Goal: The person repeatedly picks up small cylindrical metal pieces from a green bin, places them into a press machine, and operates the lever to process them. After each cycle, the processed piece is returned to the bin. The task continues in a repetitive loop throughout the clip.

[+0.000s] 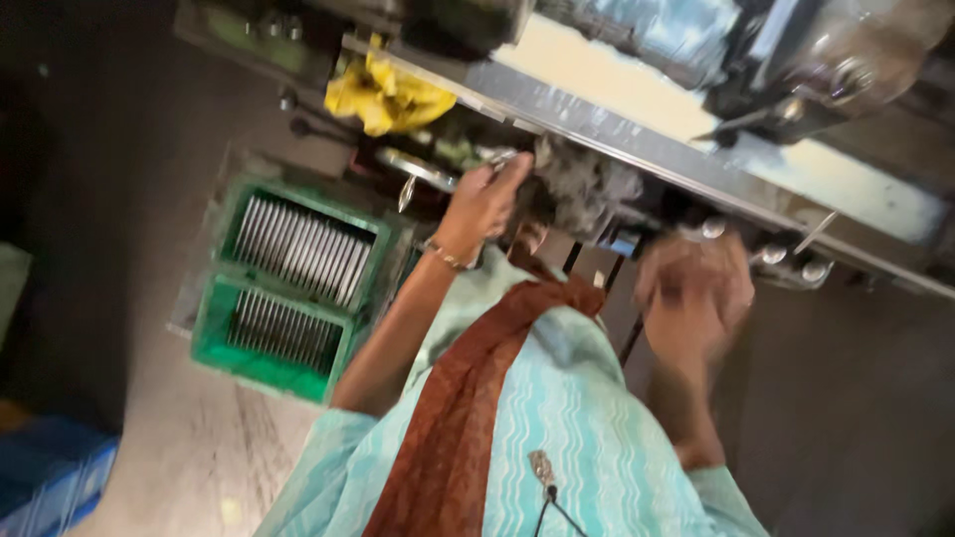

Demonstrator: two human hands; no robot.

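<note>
My left hand (484,199), a thin bangle on its wrist, reaches up to the lower edge of a machine. Its fingers are closed around a small metal part (502,159) beside a wad of grey fluff (587,184). My right hand (696,288) is blurred by motion. It hovers just below the machine's metal rail (617,129), near some round metal knobs (771,256). Its fingers look curled, and I cannot make out anything in them. My teal patterned garment and brown scarf (468,398) fill the bottom of the view.
A green plastic crate (288,264) holding rows of metal rods sits on the floor to the left. A yellow cloth (388,94) lies bunched on the machine above it. A cream sheet (617,75) runs along the machine top. A blue crate (50,477) stands at the bottom left.
</note>
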